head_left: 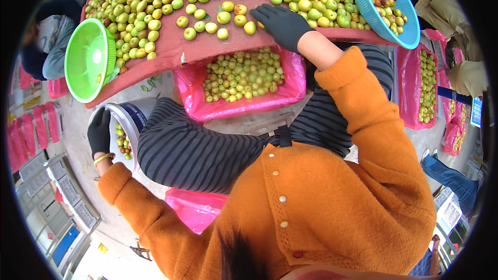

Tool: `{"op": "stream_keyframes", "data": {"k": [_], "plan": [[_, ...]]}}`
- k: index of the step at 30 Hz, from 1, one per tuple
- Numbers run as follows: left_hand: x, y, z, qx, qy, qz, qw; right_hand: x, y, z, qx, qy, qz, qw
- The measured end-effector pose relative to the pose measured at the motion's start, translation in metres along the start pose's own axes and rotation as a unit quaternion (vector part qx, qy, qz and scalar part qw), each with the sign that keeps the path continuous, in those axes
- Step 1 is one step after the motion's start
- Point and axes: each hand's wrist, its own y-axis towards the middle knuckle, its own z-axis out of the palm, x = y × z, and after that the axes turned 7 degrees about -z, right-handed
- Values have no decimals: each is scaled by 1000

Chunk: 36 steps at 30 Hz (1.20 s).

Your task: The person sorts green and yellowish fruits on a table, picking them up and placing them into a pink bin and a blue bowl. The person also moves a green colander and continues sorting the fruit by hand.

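My right hand (282,25), in a dark glove, lies palm down with fingers stretched over the red cloth-covered table (171,42). It sits at the near edge of a pile of green jujubes (334,6), and a few loose jujubes (223,17) lie just left of its fingertips. My left hand (99,130), also gloved, reaches over the rim of a white bucket (136,112). Some reddish and green jujubes (123,142) lie inside that bucket. What the left fingers hold, if anything, is hidden. Below the table edge, a crate lined with pink plastic (241,111) holds many jujubes.
A green plastic basket (76,62) stands at the table's left corner. On the right corner a blue basket (367,11) holds jujubes. More pink-lined crates (408,89) stand on the floor to the right. Other people sit at both sides, one with a grey sleeve (58,54).
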Motion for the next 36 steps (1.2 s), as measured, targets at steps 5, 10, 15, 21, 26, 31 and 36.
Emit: {"op": "stream_keyframes", "data": {"k": [5,10,15,21,26,31,36], "plan": [[-193,20,28,65,-151,196,967,2,3,0,-52,26,-6,998],[-289,47,95,-31,-93,323,941,-2,-3,0,-92,38,-11,995],[-304,65,140,-110,-51,377,918,-6,-9,3,-109,79,5,991],[-305,66,166,-77,-34,412,907,2,-16,17,-86,91,-64,990],[-298,62,173,-80,-21,435,897,8,-18,10,-94,113,-73,986],[-295,59,172,-61,-9,422,905,14,-22,-21,-179,107,-96,973],[-300,56,166,-56,3,432,900,-2,-47,-78,-117,83,-35,989]]}}
